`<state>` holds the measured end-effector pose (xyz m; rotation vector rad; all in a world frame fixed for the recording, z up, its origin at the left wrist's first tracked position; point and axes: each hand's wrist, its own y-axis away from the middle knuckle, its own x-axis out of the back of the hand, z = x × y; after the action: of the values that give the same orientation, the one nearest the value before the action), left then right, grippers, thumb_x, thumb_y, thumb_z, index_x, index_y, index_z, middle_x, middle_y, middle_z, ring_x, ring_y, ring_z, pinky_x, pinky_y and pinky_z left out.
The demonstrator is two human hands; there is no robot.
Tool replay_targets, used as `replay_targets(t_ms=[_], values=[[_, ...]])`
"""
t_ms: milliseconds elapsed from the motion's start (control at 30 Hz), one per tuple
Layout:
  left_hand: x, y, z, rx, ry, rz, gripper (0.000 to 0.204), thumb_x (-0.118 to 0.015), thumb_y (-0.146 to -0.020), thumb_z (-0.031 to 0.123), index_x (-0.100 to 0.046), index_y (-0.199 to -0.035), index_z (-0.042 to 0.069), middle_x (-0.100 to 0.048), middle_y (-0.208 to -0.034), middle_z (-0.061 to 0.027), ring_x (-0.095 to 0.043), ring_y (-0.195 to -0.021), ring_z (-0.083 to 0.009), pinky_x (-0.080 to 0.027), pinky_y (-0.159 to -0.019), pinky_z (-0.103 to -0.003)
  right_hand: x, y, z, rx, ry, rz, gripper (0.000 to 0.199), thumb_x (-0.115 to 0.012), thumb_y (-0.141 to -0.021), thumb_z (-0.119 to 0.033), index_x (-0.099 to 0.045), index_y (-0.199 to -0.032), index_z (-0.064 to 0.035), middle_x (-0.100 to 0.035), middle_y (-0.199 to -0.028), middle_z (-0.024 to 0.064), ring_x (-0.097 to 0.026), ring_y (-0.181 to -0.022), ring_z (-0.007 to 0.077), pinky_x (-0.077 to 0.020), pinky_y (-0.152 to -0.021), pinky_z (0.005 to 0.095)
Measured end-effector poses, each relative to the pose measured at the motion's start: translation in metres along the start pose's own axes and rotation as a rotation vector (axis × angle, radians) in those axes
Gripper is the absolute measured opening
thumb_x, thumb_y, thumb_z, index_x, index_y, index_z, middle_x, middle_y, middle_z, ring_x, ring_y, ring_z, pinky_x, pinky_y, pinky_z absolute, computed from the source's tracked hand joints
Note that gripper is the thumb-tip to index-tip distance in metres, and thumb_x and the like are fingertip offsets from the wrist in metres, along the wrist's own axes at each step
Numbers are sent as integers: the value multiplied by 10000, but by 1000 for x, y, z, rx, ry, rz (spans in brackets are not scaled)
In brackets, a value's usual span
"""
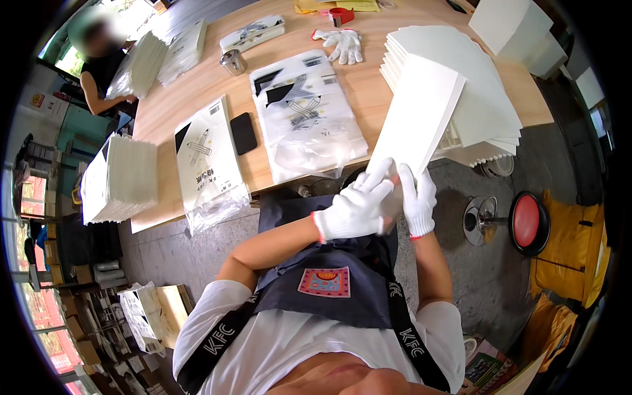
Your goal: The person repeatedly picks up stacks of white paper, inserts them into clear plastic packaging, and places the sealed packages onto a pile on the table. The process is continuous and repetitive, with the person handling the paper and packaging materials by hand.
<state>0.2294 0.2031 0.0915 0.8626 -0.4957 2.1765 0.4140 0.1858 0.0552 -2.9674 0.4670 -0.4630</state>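
Observation:
White knit gloves cover both my hands. A thick block of white paper sheets (421, 108) slants toward me, its far end over a fanned pile of white sheets (477, 85) on the table. My left hand (355, 207) touches the block's near left corner with its fingers stretched and somewhat apart. Along the near right edge, my right hand (419, 201) grips the block, thumb on the top face. Between the hands the near end is blurred, so the left thumb's place is unclear.
On the wooden table (368, 99) are plastic-wrapped packs (306, 112), another wrapped pack (209, 155), a black phone (243, 133), a metal cup (233, 62), a spare glove (341, 46) and a red tape dispenser (340, 16). A red-topped stool (526, 220) stands right. Far left, a person handles a stack (138, 66).

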Motion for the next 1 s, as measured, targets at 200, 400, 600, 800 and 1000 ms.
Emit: replay_targets(t_ms=[200, 400, 600, 800, 1000], values=[[64, 36, -64, 135, -737, 701, 717, -768, -613, 76, -561, -1299, 89, -456, -1394, -173, -432, -1263, -396, -367, -1041, -531, 28, 28, -7, 794, 630, -197, 180, -688, -847, -226, -687, -1018, -170, -654, -1162, 154, -668, -843, 300, -549, -601, 373], [112, 10, -128, 354, 127, 493, 255, -593, -783, -7, -658, -1025, 42, -663, -846, -136, -640, -751, -250, -511, -695, -332, -1, 34, 23, 753, 954, -560, 203, -611, -888, -322, -610, -926, -122, -656, -1100, 120, -660, -825, 245, -539, -561, 361], [66, 45, -63, -125, -43, 234, 197, -631, -791, 59, -655, -985, 81, -687, -859, -104, -662, -717, -280, -528, -644, -376, -34, -25, 31, 204, 616, -739, 324, -583, -920, -294, -664, -1116, -48, -699, -1000, 162, -671, -887, 360, -533, -762, 409], [3, 78, -84, -640, -17, 264, 219, -640, -729, 65, -653, -938, 128, -681, -848, -44, -663, -666, -251, -537, -559, -384, -92, -61, 86, -250, -495, -613, 399, -583, -922, -213, -586, -1267, -12, -671, -1089, 94, -635, -1054, 274, -500, -928, 385], [20, 5, -28, -552, -73, 390, 251, -630, -724, 85, -671, -956, 171, -659, -772, -29, -660, -668, -246, -519, -576, -364, -137, -60, 12, 435, 693, -515, 457, -597, -898, -254, -553, -1306, -52, -597, -1228, 138, -582, -1146, 311, -463, -983, 427]])
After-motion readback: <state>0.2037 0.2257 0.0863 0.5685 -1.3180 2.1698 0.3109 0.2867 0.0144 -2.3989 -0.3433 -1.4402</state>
